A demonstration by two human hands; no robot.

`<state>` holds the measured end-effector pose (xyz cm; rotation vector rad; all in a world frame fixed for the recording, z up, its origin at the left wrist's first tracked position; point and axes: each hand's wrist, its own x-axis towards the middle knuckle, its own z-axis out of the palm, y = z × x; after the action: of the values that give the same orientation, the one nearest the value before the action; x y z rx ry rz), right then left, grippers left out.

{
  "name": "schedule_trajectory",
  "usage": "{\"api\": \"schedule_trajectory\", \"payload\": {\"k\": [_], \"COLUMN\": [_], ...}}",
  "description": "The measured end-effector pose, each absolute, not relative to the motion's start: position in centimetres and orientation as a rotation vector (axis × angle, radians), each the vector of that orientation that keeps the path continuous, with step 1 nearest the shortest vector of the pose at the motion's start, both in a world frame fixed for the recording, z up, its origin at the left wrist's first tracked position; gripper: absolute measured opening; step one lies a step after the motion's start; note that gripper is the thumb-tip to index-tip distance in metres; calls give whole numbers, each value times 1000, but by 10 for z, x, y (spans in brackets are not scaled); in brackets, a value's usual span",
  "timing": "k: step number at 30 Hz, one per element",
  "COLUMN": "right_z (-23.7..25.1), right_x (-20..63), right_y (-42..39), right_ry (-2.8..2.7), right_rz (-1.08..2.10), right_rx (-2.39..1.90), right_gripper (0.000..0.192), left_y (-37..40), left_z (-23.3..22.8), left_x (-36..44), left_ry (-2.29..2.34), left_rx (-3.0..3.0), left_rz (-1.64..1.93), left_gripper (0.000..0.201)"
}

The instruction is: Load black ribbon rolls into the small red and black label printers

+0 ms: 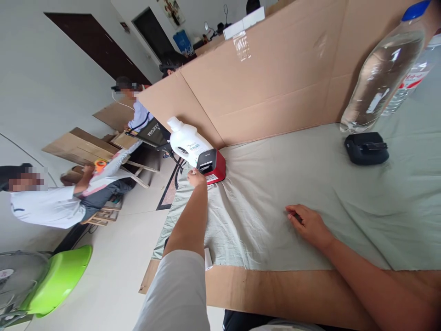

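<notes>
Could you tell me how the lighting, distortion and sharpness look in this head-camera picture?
Head view: even indoor light, soft shadows; wide-angle tilt bends the cardboard wall and stretches the clear bottle, which shows glare. The left hand at the red printer and the right hand on the cloth look sharp.

The table [275, 289] is covered with brown cardboard, and a grey-green cloth [310, 193] lies over it; on the cloth stand a red label printer [212, 166], a white bottle [188, 140], a black device [365, 148], perhaps another printer, and a clear bottle [382, 73].
</notes>
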<state>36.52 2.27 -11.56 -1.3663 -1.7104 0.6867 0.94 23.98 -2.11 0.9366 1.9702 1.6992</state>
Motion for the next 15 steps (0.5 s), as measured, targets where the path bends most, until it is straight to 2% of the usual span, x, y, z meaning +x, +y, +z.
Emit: {"api": "schedule_trajectory", "payload": {"k": [3,6,10,15], "right_z": [-114,-115,-113,-89], "right_x": [365,364,376,452], "right_y": [22,19,27,97], "right_ry": [-1748,-1771,-1846,-1741], "right_rz": [683,700,693,114], "right_rx": [-1356,-1352,-1314,-1650], "right_gripper": [22,22,21,28], "left_y": [217,173,102,69], "left_z": [-32,-65,-111,-122], "left_x": [49,108,164,166], "left_ry": [2047,1728,1371,1353], "left_rx": [1118,1583,1665,1608], "left_rz": [1764,1646,1470,1321], "left_gripper": [16,19,26,22]}}
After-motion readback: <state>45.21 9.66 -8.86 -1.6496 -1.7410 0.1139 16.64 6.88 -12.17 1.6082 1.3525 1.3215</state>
